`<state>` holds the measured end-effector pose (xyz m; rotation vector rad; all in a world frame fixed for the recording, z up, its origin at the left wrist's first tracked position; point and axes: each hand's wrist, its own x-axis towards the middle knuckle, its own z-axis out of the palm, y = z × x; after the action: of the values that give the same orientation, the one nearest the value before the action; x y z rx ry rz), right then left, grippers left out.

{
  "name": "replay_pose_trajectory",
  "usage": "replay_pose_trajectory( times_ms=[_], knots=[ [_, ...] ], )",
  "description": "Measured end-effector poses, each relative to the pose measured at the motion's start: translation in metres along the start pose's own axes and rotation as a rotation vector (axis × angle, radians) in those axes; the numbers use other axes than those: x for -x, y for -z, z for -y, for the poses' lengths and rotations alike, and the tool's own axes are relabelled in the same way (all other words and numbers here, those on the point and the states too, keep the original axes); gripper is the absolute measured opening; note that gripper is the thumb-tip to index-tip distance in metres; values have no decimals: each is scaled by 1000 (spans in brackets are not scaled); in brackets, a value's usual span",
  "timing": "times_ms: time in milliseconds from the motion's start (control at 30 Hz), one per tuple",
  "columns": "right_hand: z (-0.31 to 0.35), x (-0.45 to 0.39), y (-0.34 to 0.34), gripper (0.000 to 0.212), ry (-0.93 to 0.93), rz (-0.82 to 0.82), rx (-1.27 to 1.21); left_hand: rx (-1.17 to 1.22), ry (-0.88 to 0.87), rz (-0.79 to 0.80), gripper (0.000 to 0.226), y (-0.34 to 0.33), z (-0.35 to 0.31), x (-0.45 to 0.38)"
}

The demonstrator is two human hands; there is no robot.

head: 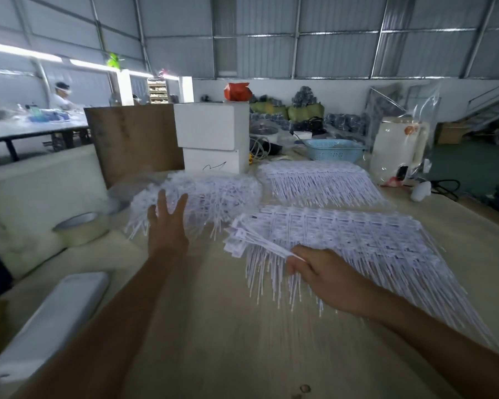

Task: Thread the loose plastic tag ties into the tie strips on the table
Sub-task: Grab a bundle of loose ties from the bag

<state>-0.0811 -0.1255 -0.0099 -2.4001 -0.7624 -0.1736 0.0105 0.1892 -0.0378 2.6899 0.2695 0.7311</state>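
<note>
nearest the camera, two bare forearms reach out over a pale wooden table (pixel 213 326). the right hand (pixel 320 276) sits low over the near edge of a big mat of tie strips (pixel 372 240), its fingers curled and pinching a small bunch of ties (pixel 260 240) — the bunch fans up and to the left from the fingertips, tag ends lifted off the table. the left hand (pixel 167 223) is stretched forward with fingers straight and spread, holding nothing, right at the near fringe of a heap of loose ties (pixel 202 194); whether it touches the heap cannot be told, as the hand is blurred.

a second mat of strips (pixel 320 180) lies further back on the right, well apart from the hands, tails pointing toward the camera. behind the heap stand two stacked white boxes (pixel 213 139) with a red bag (pixel 238 92) on top, and a brown board (pixel 133 139) leans beside them. a light blue basket (pixel 334 151) sits behind the far mat. on the left — near the table edge — lie a roll of tape (pixel 81 226) and a long white block (pixel 55 321). another person (pixel 61 96) sits at a far table.
</note>
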Motion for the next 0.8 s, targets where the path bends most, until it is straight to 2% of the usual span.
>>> replay_pose_trajectory(
  times_ms=[100, 167, 267, 367, 433, 500, 567, 667, 800],
  knots=[
    [14, -17, -18, 29, 15, 10, -8, -224, -54, -155, 89, 13, 11, -24],
    [19, -29, -24, 30, 3, 3, -14, -387, -63, -206, 75, 27, 18, -46],
    [28, -51, -36, 31, -26, 24, -35, -434, -75, -252, 33, 47, 25, -71],
    [39, -78, -54, 32, -83, 35, -76, -444, -148, -352, 16, 57, 29, -88],
    [49, -98, -65, 32, -123, 41, -103, -351, -165, -379, 14, 62, 27, -99],
    [60, -120, -78, 33, -163, 30, -165, -186, -147, -435, 23, 68, 22, -106],
    [68, -144, -89, 32, -269, -8, -340, -74, -176, -476, 28, 73, 11, -107],
    [81, -201, -106, 23, -500, -67, -629, 35, -238, -455, 26, 80, 3, -110],
    [94, -294, -113, 21, -614, -159, -838, 83, -257, -423, 21, 90, 1, -112]
  ],
)
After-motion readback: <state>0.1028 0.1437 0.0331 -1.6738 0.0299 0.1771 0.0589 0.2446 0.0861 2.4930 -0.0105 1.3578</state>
